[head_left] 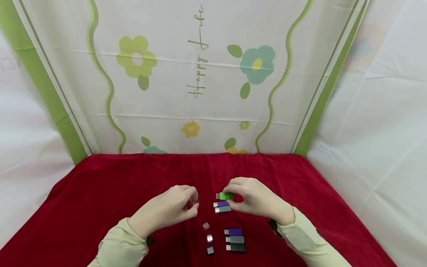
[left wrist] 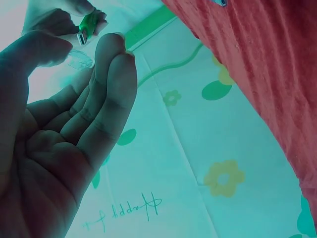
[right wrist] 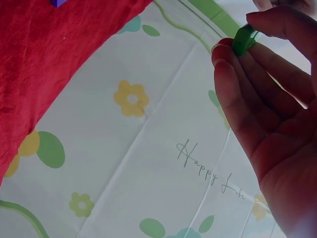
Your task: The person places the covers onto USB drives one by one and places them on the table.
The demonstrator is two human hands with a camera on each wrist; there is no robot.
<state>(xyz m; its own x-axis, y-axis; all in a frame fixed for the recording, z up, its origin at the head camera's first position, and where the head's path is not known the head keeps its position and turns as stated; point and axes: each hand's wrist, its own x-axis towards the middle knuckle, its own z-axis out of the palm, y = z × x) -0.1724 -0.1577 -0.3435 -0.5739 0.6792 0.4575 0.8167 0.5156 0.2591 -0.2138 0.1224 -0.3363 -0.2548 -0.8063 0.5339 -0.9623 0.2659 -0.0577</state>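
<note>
My right hand [head_left: 255, 196] pinches a green USB stick [head_left: 226, 196] between thumb and fingertips, its metal plug pointing left. In the left wrist view that stick's plug [left wrist: 82, 38] shows bare. My left hand [head_left: 170, 207] faces it from the left and pinches a small clear cap [left wrist: 80, 60] between thumb and fingers. A gap separates cap and plug in the head view. Just below the green stick, a purple USB stick [head_left: 221, 204] and a grey-blue one [head_left: 222, 209] lie side by side on the red cloth, close to my right thumb.
Nearer me on the red cloth [head_left: 133, 237] lie another row of uncapped sticks: purple [head_left: 235, 232], grey [head_left: 236, 239] and black [head_left: 237, 247]. Left of them sit loose caps: a clear one [head_left: 206, 226], a shiny one [head_left: 209, 238] and a grey one [head_left: 210, 250]. Printed curtains surround the table.
</note>
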